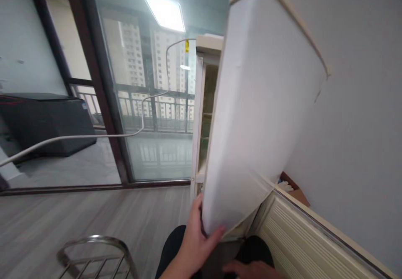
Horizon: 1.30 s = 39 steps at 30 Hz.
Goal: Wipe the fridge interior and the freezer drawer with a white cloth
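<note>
Left hand (196,239): curled around the lower edge of a large white flat-faced refrigerator door with cream trim (260,103), thumb on the outer face, fingers (216,231) wrapped under the bottom corner and partly hidden; firm hold, hand closed on the edge. Door swung out, rising up and away from the fingers, tilted in view. Right hand (251,267): low at the bottom of the view, just right of and below the left fingers, lying flat over dark cloth; grip cannot be told, nothing seen held. Beyond the left fingers, cream refrigerator cabinet (204,111) standing open, interior dim. Right of the fingers, ribbed cream panel (301,241) along a grey wall. Left of and below the fingers, curved chrome wire rack (94,254) over grey wood-look flooring (94,212). Farther off, glass balcony door with dark frame (144,103), white cable (78,137) strung across, dark cabinet (44,124) at far left.
</note>
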Tool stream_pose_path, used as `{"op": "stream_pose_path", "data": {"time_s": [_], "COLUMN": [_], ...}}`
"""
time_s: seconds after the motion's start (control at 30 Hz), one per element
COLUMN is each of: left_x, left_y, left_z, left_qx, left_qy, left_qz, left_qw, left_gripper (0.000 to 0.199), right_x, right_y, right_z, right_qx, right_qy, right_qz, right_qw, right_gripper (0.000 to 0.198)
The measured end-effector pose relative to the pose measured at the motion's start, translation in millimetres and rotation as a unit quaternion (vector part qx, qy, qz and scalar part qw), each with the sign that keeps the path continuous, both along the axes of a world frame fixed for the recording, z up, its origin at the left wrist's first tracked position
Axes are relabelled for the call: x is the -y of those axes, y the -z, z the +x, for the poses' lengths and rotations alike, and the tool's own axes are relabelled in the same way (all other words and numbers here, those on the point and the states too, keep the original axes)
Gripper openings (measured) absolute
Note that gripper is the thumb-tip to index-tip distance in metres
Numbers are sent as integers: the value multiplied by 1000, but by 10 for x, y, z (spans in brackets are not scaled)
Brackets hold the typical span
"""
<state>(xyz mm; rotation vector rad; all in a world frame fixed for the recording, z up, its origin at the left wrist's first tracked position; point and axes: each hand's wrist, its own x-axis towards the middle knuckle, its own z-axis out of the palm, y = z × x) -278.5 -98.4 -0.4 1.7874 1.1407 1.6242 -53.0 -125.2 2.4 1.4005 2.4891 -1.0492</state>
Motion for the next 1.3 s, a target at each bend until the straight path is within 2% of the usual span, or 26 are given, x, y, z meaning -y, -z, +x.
{"op": "stream_pose_path", "data": {"time_s": [0.1, 0.2, 0.3, 0.47, 0.57, 0.63, 0.77, 0.9, 1.0, 1.1, 1.17, 1.2, 1.23, 1.3], "left_x": [-257, -599, -941, -1410, -1620, -1724, -1875, -1964, -1790, -1208, -662, -388, -137, 244], "left_y": [-168, -218, -225, -225, -206, -190, -187, -221, -130, 247, 640, 847, 1041, 1348], "left_z": [-152, -234, -248, -198, -179, -181, -225, -261, -172, 58, 229, 298, 349, 388], "left_qx": [64, 65, 18, -30, -38, -40, -49, -56, -19, 18, 14, 18, 33, 73], "left_qy": [-14, -38, -74, -184, -241, -258, -259, -256, -258, -211, -110, -32, 51, 213], "left_qz": [-55, -43, -11, 31, 39, 38, 26, 26, -6, -23, -84, -144, -215, -356], "left_qw": [996, 996, 997, 982, 969, 965, 964, 965, 966, 977, 990, 989, 975, 907], "left_gripper": [76, 75, 85, 106, 128, 135, 136, 134, 128, 105, 88, 84, 84, 79], "right_x": [-76, -73, -76, -35, 20, 54, 105, 116, 91, 78, 97, 115, 134, 164], "right_y": [301, 536, 711, 897, 974, 997, 928, 824, 824, 854, 856, 850, 840, 819], "right_z": [-205, -227, -146, 33, 116, 151, 184, 224, 261, 266, 246, 232, 218, 200], "right_qx": [7, -3, -12, -17, -45, -43, -18, -74, -115, -183, -262, -306, -346, -404], "right_qy": [-25, -4, 18, 57, 75, 86, 94, 98, 125, 174, 200, 212, 221, 238], "right_qz": [-27, -29, -42, -58, -63, -70, -89, -75, -40, -1, 16, 19, 18, 3], "right_qw": [999, 1000, 999, 997, 994, 993, 991, 990, 985, 967, 944, 928, 912, 883], "right_gripper": [60, 64, 61, 60, 60, 59, 59, 56, 56, 49, 40, 34, 30, 25]}}
